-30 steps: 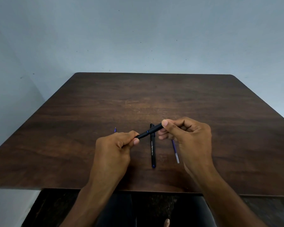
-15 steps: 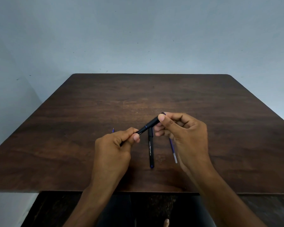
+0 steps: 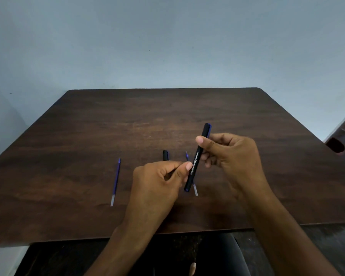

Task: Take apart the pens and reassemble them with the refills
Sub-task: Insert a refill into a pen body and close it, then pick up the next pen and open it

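Two pens: one black pen (image 3: pixel 197 158) is held in the air over the table, tilted, its upper end leaning away and to the right, its lower blue-tipped end pointing down toward the near edge; white lettering runs along its barrel. A second black pen (image 3: pixel 165 155) lies on the wood behind the left hand, with only its far end seen (the rest is covered by the knuckles).
Right hand (image 3: pixel 229 156): the raised pen is pinched on its upper half between thumb and curled fingers.
Left hand (image 3: pixel 157 182): the fingers are curled inward, and the thumb tip is laid against the middle of the raised pen's barrel; whether anything is enclosed in the fist cannot be told.
Left refill (image 3: pixel 115 181): a thin blue refill with a clear end is laid on the table well left of the left hand, lying nearly lengthwise toward the viewer, touched by nothing.
Right refill (image 3: pixel 195 191): a second blue refill lies under the raised pen; only its tip beyond the pen and its pale near end are shown, the middle being blocked by the barrel.
Table (image 3: pixel 88 136): dark brown wood, its far edge set against a pale blue-grey wall (image 3: pixel 167 36).
Far right: the corner of a dark piece of furniture (image 3: pixel 341 140) is seen beyond the table's right edge (blurred, not identifiable).
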